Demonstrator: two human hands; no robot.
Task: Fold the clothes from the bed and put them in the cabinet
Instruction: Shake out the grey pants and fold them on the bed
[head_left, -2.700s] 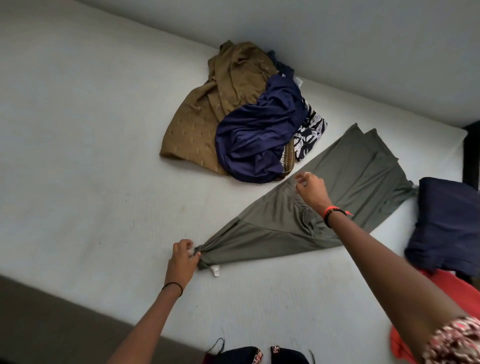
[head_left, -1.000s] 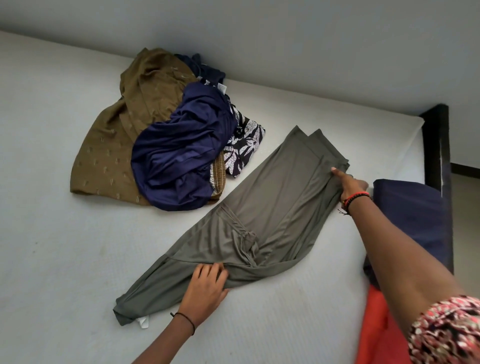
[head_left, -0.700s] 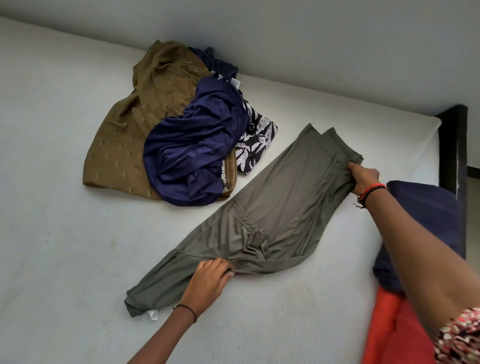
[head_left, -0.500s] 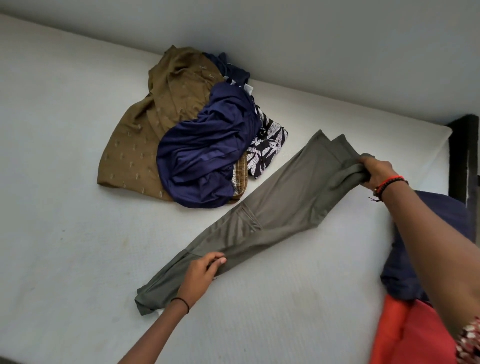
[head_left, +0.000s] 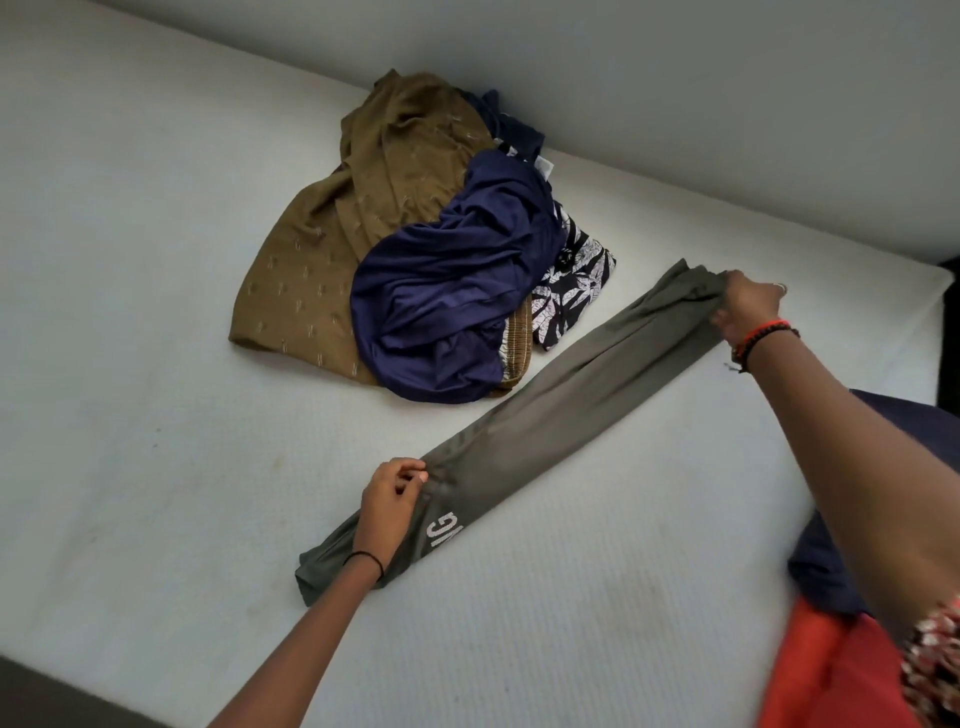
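Together, our left hand pinches the olive garment, our right hand grips its far end, seemingly taut between them.

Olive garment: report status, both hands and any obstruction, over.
Left hand pinches olive garment near its printed end, right hand grips far end. Garment stretched in a narrow strip on the mattress. Unfolded pile close beside it, not on it.

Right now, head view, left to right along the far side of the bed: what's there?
In order: brown garment → navy garment → black-and-white patterned cloth → right hand, gripping the far end of the olive garment.
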